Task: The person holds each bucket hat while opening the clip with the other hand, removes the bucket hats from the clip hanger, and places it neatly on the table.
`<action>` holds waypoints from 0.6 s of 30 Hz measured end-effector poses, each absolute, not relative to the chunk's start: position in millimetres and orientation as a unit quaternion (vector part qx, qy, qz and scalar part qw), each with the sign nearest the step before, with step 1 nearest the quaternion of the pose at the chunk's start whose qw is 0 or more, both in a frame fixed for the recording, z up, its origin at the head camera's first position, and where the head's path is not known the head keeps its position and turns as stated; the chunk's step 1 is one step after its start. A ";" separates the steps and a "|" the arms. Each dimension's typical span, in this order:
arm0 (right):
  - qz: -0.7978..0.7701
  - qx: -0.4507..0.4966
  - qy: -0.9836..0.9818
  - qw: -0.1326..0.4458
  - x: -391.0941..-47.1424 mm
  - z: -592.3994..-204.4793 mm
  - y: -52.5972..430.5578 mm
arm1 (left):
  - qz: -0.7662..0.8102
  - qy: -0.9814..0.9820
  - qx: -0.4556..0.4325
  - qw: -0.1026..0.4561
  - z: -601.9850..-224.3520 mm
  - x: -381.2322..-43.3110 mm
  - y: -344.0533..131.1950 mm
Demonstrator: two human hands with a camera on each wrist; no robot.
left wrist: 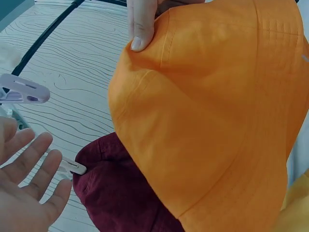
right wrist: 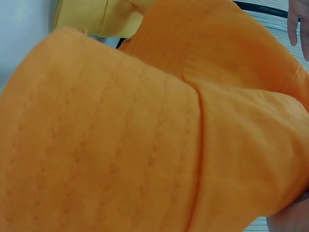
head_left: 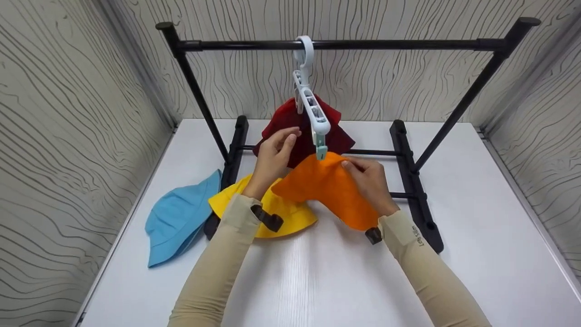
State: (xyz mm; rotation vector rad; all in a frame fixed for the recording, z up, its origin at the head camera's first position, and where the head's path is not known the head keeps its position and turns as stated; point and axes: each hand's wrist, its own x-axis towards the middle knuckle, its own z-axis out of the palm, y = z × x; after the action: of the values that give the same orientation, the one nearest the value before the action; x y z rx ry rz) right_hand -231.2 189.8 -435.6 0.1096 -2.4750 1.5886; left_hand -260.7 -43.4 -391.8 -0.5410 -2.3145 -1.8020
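An orange bucket hat [head_left: 327, 181] is pinched near its crown by my right hand [head_left: 370, 181], its brim drooping toward me. The crown is close under the teal clip [head_left: 321, 147] at the near end of a white clip hanger [head_left: 313, 104]. My left hand [head_left: 274, 154] is held beside that clip; its fingers [left wrist: 36, 159] are spread and hold nothing in the left wrist view. Behind both hands a dark red hat [head_left: 290, 131] hangs, gripped by a white clip [left wrist: 72, 166]. In the right wrist view the orange brim [right wrist: 96, 135] covers most of my right hand.
The hanger hooks over the top bar [head_left: 386, 44] of a black rack, whose feet [head_left: 417, 195] stand on a white table [head_left: 308, 281]. A yellow hat [head_left: 281, 215] lies below my left wrist. A blue hat [head_left: 181, 215] lies left of it, against the rack's left foot.
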 end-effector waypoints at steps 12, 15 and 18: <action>0.526 0.027 -0.845 0.092 -228.7 -447.2 198.8 | -0.610 -0.771 -0.169 0.074 -393.5 -248.6 -53.4; 0.527 0.026 -0.845 0.085 -227.7 -450.0 201.5 | -0.609 -0.769 -0.177 0.081 -386.5 -240.6 -55.2; 0.527 0.027 -0.845 0.083 -227.4 -452.7 204.2 | -0.613 -0.764 -0.184 0.084 -384.6 -236.2 -57.6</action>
State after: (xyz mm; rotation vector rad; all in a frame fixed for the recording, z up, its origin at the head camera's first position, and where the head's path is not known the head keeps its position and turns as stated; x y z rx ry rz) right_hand -227.4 204.2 -452.7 0.0811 -2.5227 1.5745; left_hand -236.2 -57.6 -384.6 -0.5478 -2.2798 -1.8295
